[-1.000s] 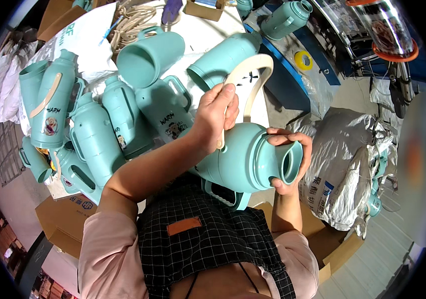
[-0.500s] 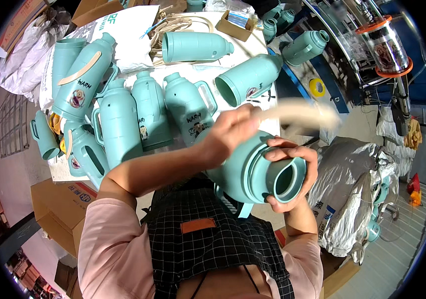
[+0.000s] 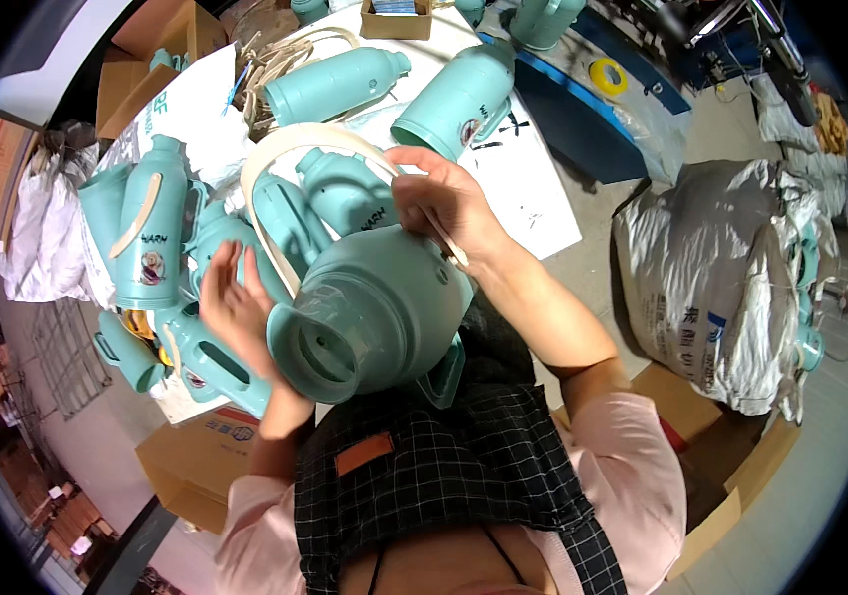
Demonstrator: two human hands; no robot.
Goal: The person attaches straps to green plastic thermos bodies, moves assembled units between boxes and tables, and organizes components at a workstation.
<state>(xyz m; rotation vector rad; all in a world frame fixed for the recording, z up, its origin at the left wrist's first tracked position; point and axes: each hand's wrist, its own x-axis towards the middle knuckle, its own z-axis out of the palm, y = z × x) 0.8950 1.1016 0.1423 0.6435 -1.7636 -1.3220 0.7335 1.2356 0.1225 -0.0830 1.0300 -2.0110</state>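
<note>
White table (image 3: 533, 213) in hard sunlight, crowded with teal flask bodies (image 3: 141, 280), some standing, others lying, apparently parked within easy reach. Toward the far side, a tangle of cream straps (image 3: 270, 64) near a white bag (image 3: 208, 121); on the right, a bulky silver sack (image 3: 707, 288). Close to the checked apron (image 3: 464, 466), a tilted teal flask (image 3: 394, 288), mouth (image 3: 317, 355) toward the lower left, probably leaned in for steadiness against the body; actual support hidden. Over its shoulder, an arched cream handle (image 3: 267, 151). Near one end of that handle, a narrow, closed hold by the right hand (image 3: 442, 206), likely for fine control so close to the flask's shoulder. Beside the mouth, a wide spread of the left hand (image 3: 245, 317), fingers around nothing, perhaps kept there to guard the neck. Cannot tell any contact between palm and rim.
</note>
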